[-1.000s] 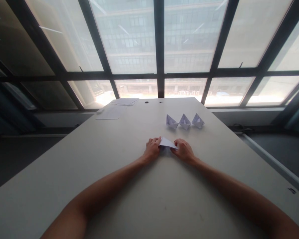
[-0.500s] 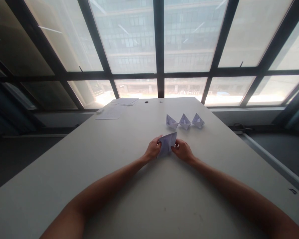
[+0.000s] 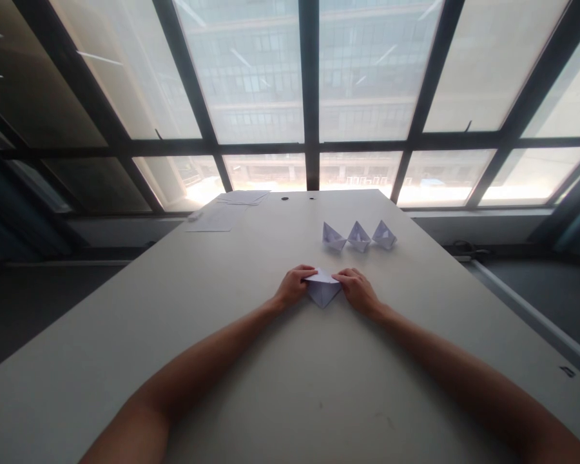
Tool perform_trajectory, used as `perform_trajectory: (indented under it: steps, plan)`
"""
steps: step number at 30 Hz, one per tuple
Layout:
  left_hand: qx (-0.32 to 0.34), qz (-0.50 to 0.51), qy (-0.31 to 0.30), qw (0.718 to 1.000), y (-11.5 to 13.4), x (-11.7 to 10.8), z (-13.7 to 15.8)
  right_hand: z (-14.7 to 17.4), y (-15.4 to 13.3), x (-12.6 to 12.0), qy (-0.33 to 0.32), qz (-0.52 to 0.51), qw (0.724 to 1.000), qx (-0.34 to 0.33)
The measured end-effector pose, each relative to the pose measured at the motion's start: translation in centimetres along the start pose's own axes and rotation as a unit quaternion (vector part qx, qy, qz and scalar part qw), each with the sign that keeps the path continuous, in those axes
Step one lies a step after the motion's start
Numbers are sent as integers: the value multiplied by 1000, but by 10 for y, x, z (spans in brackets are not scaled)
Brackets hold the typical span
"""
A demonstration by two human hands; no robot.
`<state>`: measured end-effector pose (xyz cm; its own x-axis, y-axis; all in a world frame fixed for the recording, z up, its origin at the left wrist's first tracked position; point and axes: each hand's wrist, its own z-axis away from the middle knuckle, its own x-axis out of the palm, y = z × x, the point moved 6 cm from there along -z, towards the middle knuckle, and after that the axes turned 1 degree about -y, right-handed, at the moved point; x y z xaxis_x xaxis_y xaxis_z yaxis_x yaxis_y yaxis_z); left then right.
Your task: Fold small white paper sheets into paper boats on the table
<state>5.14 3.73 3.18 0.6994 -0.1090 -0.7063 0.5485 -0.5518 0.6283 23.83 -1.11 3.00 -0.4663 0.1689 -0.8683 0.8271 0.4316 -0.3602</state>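
Observation:
A folded sheet of white paper (image 3: pixel 323 293) is between my hands, low over the table, with one point toward me and a crease across it. My left hand (image 3: pixel 294 285) is closed on its left corner, thumb and fingers pinching the edge. At the right corner, my right hand (image 3: pixel 358 289) grips it in the same way. Just beyond my hands stand three folded paper boats in a row: a left one (image 3: pixel 333 238), a middle one (image 3: pixel 358 238) and a right one (image 3: pixel 384 236).
The white table (image 3: pixel 251 386) stretches away toward large windows. Several flat paper sheets (image 3: pixel 211 220) lie at its far left, some overlapping. A dark round hole (image 3: pixel 285 198) is near the far edge. A small dark mark (image 3: pixel 567 372) sits near the right edge.
The folded paper was held up as a slanted flat piece; now it is lower, with its upper part folded over toward the far side. Both hands still hold it. The boats stay put.

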Motion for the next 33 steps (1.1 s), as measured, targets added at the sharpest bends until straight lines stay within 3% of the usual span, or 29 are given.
perform_trajectory:
  steps: [8, 13, 18, 26, 33]
  plan:
    - [65, -180, -137, 972, 5, 15, 10, -3, 4, 8, -33, 45, 997, -58]
    - [95, -197, -222, 950, 9, 19, 17, 0, 2, 11, -64, 62, 992, -84]
    - [62, -189, -211, 957, 4, 21, 14, 3, -2, 13, -102, 44, 990, -90]
    - [69, -202, -209, 954, 7, 21, 14, 6, -3, 11, -136, 3, 985, -106]
    - [89, -220, -191, 953, 10, 21, 18, 4, -2, 17, -103, 22, 992, -68]
